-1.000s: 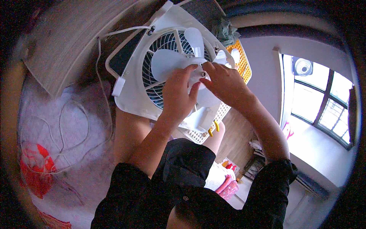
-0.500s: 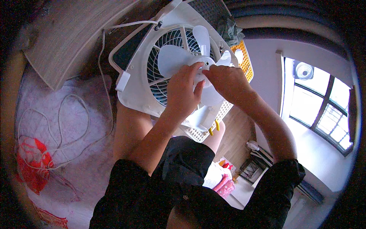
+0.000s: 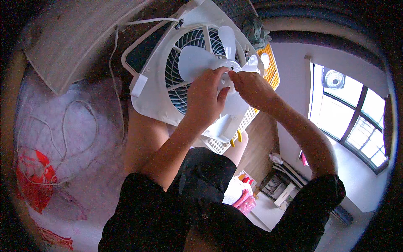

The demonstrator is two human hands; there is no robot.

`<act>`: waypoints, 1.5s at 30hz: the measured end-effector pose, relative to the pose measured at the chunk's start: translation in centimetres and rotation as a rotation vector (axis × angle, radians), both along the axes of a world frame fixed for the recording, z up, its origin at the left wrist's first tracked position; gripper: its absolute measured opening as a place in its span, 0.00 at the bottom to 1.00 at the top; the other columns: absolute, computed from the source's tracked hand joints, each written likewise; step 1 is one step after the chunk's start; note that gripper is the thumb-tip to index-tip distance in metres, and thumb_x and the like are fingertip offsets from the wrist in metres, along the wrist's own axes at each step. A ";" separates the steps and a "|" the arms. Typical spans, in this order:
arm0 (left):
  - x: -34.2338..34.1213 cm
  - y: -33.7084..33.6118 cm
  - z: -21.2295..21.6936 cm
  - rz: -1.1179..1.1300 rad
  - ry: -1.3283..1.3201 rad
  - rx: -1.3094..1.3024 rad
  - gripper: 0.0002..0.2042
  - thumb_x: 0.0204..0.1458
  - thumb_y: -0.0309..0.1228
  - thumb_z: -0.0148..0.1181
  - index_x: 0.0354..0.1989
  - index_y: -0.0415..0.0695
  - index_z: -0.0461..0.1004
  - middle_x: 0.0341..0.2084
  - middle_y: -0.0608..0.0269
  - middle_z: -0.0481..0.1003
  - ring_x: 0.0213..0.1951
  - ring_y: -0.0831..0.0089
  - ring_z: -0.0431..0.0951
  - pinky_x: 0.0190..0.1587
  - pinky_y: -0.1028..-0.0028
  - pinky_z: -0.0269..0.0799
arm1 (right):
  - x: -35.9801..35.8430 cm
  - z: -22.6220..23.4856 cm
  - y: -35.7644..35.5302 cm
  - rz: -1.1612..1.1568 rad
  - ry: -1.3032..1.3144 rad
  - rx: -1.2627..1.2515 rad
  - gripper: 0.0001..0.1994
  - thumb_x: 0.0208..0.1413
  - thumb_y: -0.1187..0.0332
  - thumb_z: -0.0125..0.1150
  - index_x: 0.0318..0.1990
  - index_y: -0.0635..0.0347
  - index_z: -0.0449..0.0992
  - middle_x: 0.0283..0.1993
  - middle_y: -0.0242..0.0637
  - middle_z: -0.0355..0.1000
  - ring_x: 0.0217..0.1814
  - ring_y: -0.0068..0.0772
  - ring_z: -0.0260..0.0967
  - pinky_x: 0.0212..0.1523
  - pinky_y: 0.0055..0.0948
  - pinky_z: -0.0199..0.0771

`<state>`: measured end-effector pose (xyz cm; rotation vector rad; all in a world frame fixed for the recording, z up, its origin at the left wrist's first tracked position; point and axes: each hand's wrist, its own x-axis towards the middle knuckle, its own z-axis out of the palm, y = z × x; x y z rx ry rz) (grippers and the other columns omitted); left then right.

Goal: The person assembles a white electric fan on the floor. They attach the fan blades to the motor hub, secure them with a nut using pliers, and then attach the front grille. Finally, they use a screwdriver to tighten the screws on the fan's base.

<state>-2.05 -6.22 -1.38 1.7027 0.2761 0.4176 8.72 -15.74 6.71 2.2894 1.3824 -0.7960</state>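
An opened white box fan [image 3: 147, 103] leans tilted over my thighs, with a round slatted grille [image 3: 175, 94] inside its frame. In front of the grille sits a white fan blade wheel [image 3: 195, 63] with broad blades and a central hub. My left hand [image 3: 205, 94] curves round the hub's left side, its thumb and fingers gripping it. Closed beside the hub's centre, my right hand [image 3: 253, 88] has its fingertips pressed together close to my left fingertips. Whatever lies between the right fingers is hidden.
A white cord [image 3: 112, 63] runs from the fan to loops on the pale bedding [image 3: 84, 168], beside a red bag [image 3: 40, 185]. A wooden panel [image 3: 79, 46] stands at upper left. An orange perforated panel [image 3: 270, 67] lies behind the fan; a window [image 3: 352, 109] is at right.
The fan has shifted slightly to the right, and both hands have moved with it, staying at the hub. My right elbow has swung a little outward.
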 end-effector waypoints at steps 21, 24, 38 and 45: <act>-0.3 -0.3 -0.2 0.024 0.001 -0.027 0.19 0.41 0.29 0.62 0.45 0.47 0.69 0.24 0.61 0.68 0.21 0.69 0.67 0.28 0.70 0.65 | -0.5 2.3 2.2 0.157 -0.166 -0.183 0.10 0.48 0.73 0.56 0.40 0.63 0.71 0.34 0.39 0.69 0.36 0.35 0.72 0.35 0.31 0.73; -0.2 -0.4 -0.2 0.017 -0.001 -0.049 0.18 0.42 0.30 0.62 0.44 0.47 0.69 0.22 0.62 0.67 0.20 0.70 0.66 0.27 0.70 0.65 | 0.1 2.2 2.1 0.349 -0.166 -0.140 0.09 0.46 0.72 0.57 0.37 0.60 0.71 0.33 0.40 0.71 0.36 0.34 0.72 0.37 0.33 0.72; -0.2 0.0 0.4 -0.016 0.048 0.056 0.19 0.41 0.27 0.64 0.43 0.43 0.68 0.33 0.57 0.71 0.29 0.67 0.75 0.32 0.71 0.71 | 0.5 -2.9 0.3 -0.626 0.250 -0.114 0.09 0.48 0.64 0.53 0.27 0.60 0.72 0.18 0.38 0.70 0.19 0.37 0.70 0.20 0.34 0.72; -0.2 -0.3 0.5 -0.018 0.016 0.103 0.17 0.43 0.28 0.62 0.43 0.43 0.68 0.29 0.57 0.70 0.27 0.66 0.73 0.32 0.70 0.71 | -0.5 0.1 0.9 -1.542 0.486 0.130 0.07 0.45 0.65 0.55 0.27 0.58 0.73 0.20 0.36 0.71 0.15 0.31 0.68 0.15 0.28 0.67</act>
